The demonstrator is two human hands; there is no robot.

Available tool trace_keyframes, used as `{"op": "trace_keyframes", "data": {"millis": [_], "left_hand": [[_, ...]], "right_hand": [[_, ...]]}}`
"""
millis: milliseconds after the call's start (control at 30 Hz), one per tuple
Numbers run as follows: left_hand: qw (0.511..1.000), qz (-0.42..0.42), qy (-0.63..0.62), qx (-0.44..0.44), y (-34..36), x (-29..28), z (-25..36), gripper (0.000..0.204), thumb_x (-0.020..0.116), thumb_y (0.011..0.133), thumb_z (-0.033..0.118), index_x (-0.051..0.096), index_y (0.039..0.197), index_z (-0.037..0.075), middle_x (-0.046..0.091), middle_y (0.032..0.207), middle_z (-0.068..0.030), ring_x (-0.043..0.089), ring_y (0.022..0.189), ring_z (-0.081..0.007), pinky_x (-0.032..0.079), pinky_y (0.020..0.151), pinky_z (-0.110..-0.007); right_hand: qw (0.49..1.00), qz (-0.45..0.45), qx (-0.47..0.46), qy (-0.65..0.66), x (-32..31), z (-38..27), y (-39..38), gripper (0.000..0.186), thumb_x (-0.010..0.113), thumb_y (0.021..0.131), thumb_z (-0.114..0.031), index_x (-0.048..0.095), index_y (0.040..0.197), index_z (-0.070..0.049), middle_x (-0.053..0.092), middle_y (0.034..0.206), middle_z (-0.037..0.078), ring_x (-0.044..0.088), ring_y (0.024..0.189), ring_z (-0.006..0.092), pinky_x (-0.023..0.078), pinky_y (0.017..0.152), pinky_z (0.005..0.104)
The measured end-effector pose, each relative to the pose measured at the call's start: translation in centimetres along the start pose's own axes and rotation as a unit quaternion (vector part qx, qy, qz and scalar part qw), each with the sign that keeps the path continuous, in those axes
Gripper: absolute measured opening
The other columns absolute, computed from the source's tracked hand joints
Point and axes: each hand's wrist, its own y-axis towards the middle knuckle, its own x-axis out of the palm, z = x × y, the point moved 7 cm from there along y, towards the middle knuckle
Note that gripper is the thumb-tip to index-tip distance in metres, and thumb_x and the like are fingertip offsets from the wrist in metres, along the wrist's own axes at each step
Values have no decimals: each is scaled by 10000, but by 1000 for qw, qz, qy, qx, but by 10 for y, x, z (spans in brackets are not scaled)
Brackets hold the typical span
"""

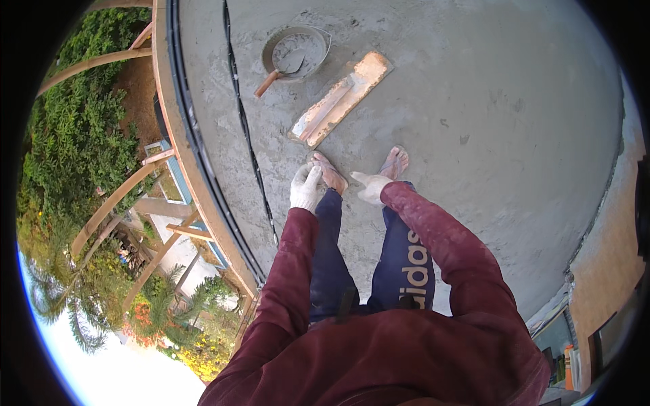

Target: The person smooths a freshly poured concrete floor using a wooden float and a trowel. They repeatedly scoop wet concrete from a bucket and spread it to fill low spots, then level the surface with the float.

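Observation:
Both my hands wear white, cement-smeared gloves and hang in front of my thighs. My left hand (306, 189) is above my left foot, its fingers loosely bent with a gap beside the thumb. My right hand (372, 187) is near my right foot, one digit stretched toward the left and the others partly hidden. Nothing shows in either hand, and they are apart. Ahead of my feet a long float (342, 100), caked with cement, lies slantwise on wet grey concrete (501, 155). Beyond it stands a round bucket (313, 46) of mortar with a trowel (269, 81) resting in it, wooden handle over the rim.
Black cables (238, 108) run along the left side, near the slab's wooden edge board (177, 135). Past that edge the ground drops to trees (81, 128) and curved timbers (112, 203). At right a plywood-like strip (606, 271) borders the concrete. My bare feet stand on the surface.

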Motion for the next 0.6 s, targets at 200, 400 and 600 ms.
{"op": "trace_keyframes", "data": {"millis": [200,400,600], "left_hand": [[996,-24,-60,66,71,32,-15,330,626,1045,252,638,1285,26,710,1103,-84,686,958,-168,559,896,-348],[851,-227,417,225,62,48,33,347,781,845,240,729,1126,45,718,1005,-137,681,941,-342,528,852,-428],[781,-156,515,316,93,36,81,332,782,840,271,738,1101,70,724,1041,-135,680,985,-351,521,874,-439]], "right_hand": [[988,133,82,-1,-96,16,205,855,557,989,-485,79,1669,-286,693,1244,246,667,1160,392,502,1008,509],[976,215,-7,-24,-121,44,350,754,482,1020,-570,273,1624,-170,713,1132,272,679,1046,458,514,935,536],[966,254,-39,34,-135,47,289,571,522,1017,-510,518,1429,-115,707,1143,268,660,1118,454,502,967,529]]}}
